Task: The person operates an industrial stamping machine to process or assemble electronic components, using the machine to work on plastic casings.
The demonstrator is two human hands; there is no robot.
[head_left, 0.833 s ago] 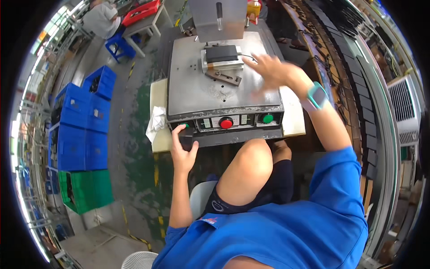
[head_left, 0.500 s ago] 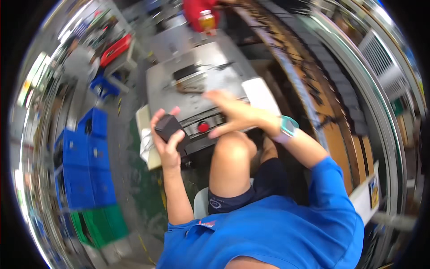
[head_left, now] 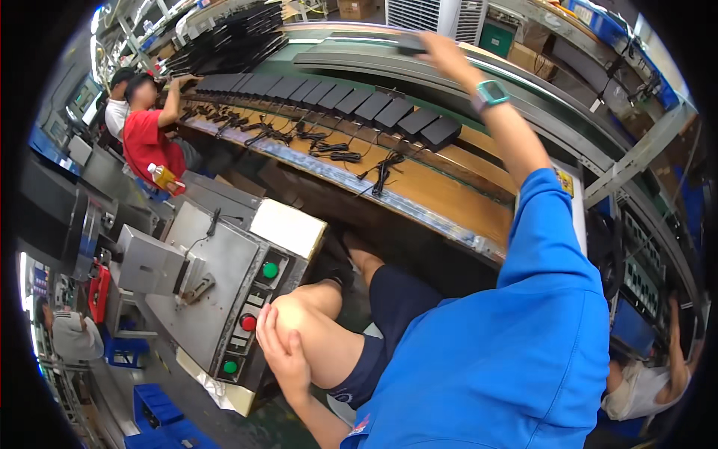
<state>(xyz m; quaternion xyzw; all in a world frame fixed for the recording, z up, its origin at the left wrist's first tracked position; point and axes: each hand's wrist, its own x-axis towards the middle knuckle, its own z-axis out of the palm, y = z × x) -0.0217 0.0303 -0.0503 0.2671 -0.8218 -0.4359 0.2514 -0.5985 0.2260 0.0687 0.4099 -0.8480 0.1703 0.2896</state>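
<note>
My right hand (head_left: 443,56) is stretched far out over the rail behind the bench, its fingers closed on a black box-shaped power adapter (head_left: 410,44), slightly blurred. My left hand (head_left: 286,358) lies on my bare knee, fingers extended and holding nothing. Beside that knee is a metal machine (head_left: 196,247) with a red button (head_left: 248,322) and two green buttons. A small fixture (head_left: 196,288) sits on its top, and a black cable (head_left: 212,222) lies across it. Similar black adapters (head_left: 372,105) stand in a long row on the bench, their bundled cables (head_left: 387,170) in front.
The wooden bench (head_left: 456,196) runs diagonally ahead, with a metal rail (head_left: 359,60) behind it. A white board (head_left: 288,227) rests at the machine's corner. A person in red (head_left: 152,142) reaches toward the row's far end. Blue crates (head_left: 155,408) stand at lower left.
My view has swung right toward the bench. The black adapter has gone from my left hand to my right, which has reached far out. My left hand has dropped onto my knee.
</note>
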